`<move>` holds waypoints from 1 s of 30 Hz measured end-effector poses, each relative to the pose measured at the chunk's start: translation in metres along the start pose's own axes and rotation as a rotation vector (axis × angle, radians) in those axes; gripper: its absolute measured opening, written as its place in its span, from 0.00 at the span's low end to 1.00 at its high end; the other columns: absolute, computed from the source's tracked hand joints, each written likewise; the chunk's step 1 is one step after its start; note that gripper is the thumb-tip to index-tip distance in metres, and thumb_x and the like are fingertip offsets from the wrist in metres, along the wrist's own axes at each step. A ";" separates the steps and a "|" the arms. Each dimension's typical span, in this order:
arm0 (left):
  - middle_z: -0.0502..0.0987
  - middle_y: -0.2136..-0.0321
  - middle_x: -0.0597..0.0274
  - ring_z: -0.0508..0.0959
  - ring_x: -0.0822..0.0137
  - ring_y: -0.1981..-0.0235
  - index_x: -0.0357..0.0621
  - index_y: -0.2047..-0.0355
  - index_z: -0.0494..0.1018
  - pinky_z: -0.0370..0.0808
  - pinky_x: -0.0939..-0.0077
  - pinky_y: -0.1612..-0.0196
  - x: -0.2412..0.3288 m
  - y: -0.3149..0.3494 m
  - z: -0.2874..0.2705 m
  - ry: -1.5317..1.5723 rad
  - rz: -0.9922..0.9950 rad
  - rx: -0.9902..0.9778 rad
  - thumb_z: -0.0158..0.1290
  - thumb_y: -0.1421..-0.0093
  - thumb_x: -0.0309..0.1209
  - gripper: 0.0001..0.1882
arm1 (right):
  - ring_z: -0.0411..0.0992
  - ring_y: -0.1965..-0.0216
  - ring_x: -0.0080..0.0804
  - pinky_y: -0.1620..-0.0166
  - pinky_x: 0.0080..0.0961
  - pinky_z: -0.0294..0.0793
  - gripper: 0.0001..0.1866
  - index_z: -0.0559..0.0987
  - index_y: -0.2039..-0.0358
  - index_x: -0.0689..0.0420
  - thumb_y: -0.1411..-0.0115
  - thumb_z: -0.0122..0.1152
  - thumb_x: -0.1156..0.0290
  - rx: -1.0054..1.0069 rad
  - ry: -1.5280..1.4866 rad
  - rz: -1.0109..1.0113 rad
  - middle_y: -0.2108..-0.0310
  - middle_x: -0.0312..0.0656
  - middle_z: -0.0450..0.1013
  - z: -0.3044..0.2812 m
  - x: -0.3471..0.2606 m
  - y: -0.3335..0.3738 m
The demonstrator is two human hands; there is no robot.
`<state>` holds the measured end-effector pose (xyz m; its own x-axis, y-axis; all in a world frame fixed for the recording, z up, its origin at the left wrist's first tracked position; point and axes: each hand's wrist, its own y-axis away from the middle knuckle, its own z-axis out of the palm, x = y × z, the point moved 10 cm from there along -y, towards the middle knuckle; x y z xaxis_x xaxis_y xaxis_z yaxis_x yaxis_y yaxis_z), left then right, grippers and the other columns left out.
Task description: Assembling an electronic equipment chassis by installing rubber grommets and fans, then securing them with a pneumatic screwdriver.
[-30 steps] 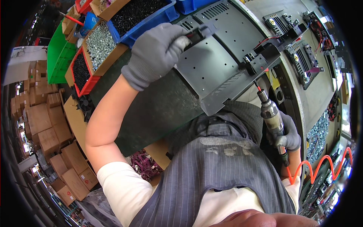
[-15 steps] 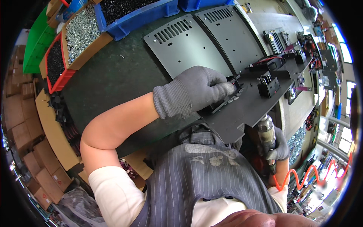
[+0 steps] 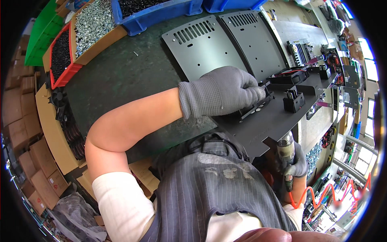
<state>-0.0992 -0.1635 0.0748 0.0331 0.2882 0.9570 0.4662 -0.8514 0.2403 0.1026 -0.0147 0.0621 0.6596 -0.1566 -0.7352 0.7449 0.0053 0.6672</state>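
1. The black panel (image 3: 261, 128) lies in front of the person, with its near end close to the vest (image 3: 225, 181).
2. The left hand (image 3: 227, 92), in a grey glove, is over the left part of the black panel. Its thumb and fingers are bent together on a small black part (image 3: 269, 95), which sits at the panel's surface; the palm hides much of this part.
3. The right hand (image 3: 297, 162), also gloved, is just beyond the near right edge of the black panel. Its fingers are wrapped around a power screwdriver (image 3: 286, 151), whose tip cannot be made out.
4. An orange coiled hose (image 3: 321, 197) runs from the tool's lower end, off to the right of the black panel.
5. On the black panel, to the right of the left hand, stands a black block (image 3: 294, 101) with upright prongs. A black fan (image 3: 291, 76) with red wires is at the panel's far side.
6. Two grey slotted plates (image 3: 197, 50) lie side by side beyond the black panel.
7. Left of the black panel, the dark green desk (image 3: 117, 86) shows bare surface and one loose screw (image 3: 136, 53).
8. Farther left and beyond the black panel are a blue bin (image 3: 161, 17), a cardboard box (image 3: 104, 43) of silver screws (image 3: 92, 25) and a red tray (image 3: 68, 76).
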 end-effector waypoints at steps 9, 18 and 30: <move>0.78 0.70 0.53 0.77 0.66 0.65 0.36 0.60 0.75 0.72 0.71 0.59 0.017 -0.007 0.009 -0.196 0.102 -0.126 0.48 0.39 0.43 0.20 | 0.69 0.76 0.22 0.72 0.18 0.69 0.51 0.66 0.51 0.66 0.73 0.80 0.52 -0.042 0.010 -0.004 0.74 0.36 0.71 0.003 -0.004 -0.002; 0.75 0.74 0.63 0.71 0.77 0.72 0.35 0.61 0.73 0.69 0.82 0.68 0.002 0.014 -0.002 0.260 -0.050 0.024 0.47 0.39 0.38 0.17 | 0.64 0.67 0.19 0.62 0.18 0.65 0.49 0.68 0.50 0.63 0.69 0.77 0.49 -0.078 0.318 -0.170 0.67 0.32 0.68 0.012 -0.020 -0.015; 0.72 0.75 0.67 0.62 0.81 0.83 0.34 0.54 0.67 0.59 0.91 0.85 -0.098 0.102 -0.003 1.316 0.051 0.196 0.42 0.34 0.33 0.15 | 0.67 0.64 0.24 0.57 0.22 0.67 0.44 0.70 0.52 0.64 0.66 0.75 0.52 -0.328 0.183 -0.193 0.64 0.37 0.70 0.064 0.054 -0.023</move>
<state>-0.0578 -0.2795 0.0061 -0.7674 -0.4720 0.4340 0.6126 -0.7396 0.2787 0.1146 -0.0868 0.0149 0.4893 -0.0080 -0.8721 0.8297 0.3121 0.4627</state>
